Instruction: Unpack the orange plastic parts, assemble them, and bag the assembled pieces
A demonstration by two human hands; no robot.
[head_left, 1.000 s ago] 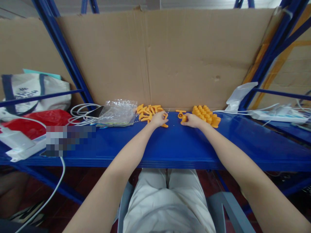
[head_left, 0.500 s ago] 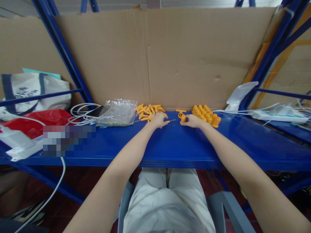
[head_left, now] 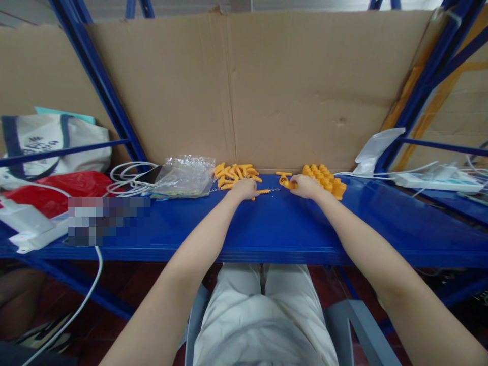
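My left hand (head_left: 246, 189) is closed round the handle of a yellow corkscrew (head_left: 264, 191), whose metal spiral points right. In my right hand (head_left: 305, 187) I grip a yellow hollow piece (head_left: 292, 185), tilted toward the spiral tip; a small gap lies between them. Just beyond my left hand is a heap of yellow handle pieces (head_left: 233, 172), some with metal spirals. Beside my right hand stand rows of yellow hollow pieces (head_left: 323, 178). A separate yellow T-shaped piece (head_left: 283, 174) lies behind, between my hands. My fingers partly cover both held parts.
A clear plastic bag (head_left: 186, 178) lies left of the heap, near coiled white cables (head_left: 125, 178) and a red bag (head_left: 64, 188). Cardboard (head_left: 267, 91) backs the blue shelf (head_left: 263, 229). A white power strip (head_left: 438, 180) is at the right, beyond a blue post (head_left: 438, 86).
My left hand has brought the corkscrew slightly right, and more of its yellow shank shows. The hollow piece in my right hand has tipped from nearly upright toward the left.
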